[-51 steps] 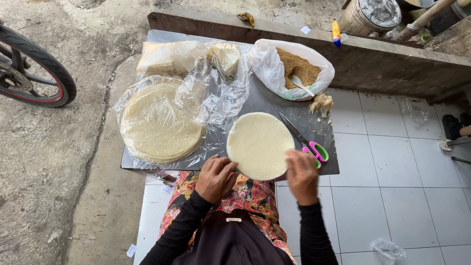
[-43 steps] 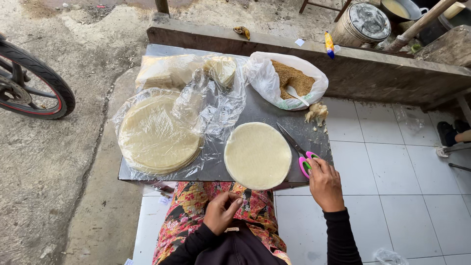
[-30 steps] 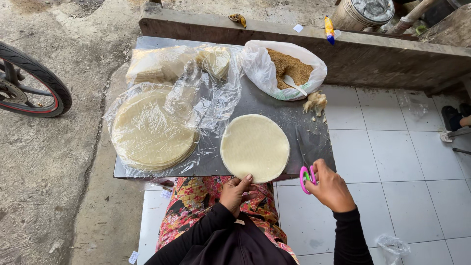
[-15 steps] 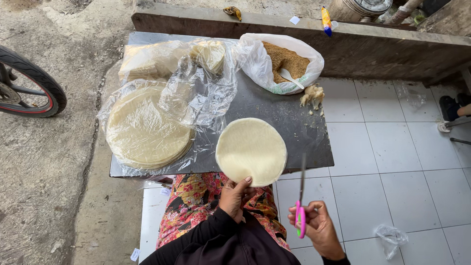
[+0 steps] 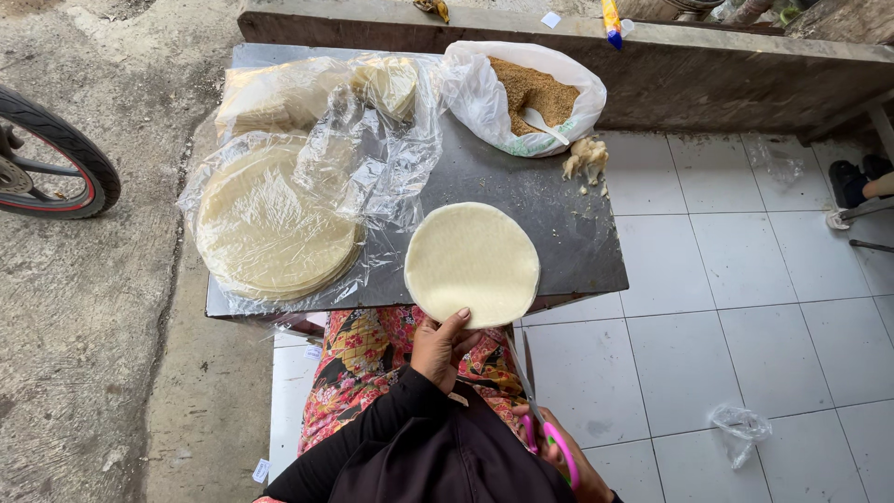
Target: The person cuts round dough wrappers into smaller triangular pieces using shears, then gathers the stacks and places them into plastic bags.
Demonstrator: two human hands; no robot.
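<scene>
On the tabletop [image 5: 568, 233], a wrapper stack [image 5: 270, 224] lies at left, the left hand [image 5: 438, 345] pinches the single wrapper [image 5: 472, 261] at frame centre, and the right hand [image 5: 563, 456] grips scissors [image 5: 535, 410] at lower right.

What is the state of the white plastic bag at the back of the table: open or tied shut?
Open. The white plastic bag gapes at the top, showing brown crumbs and a white spoon resting inside.
</scene>
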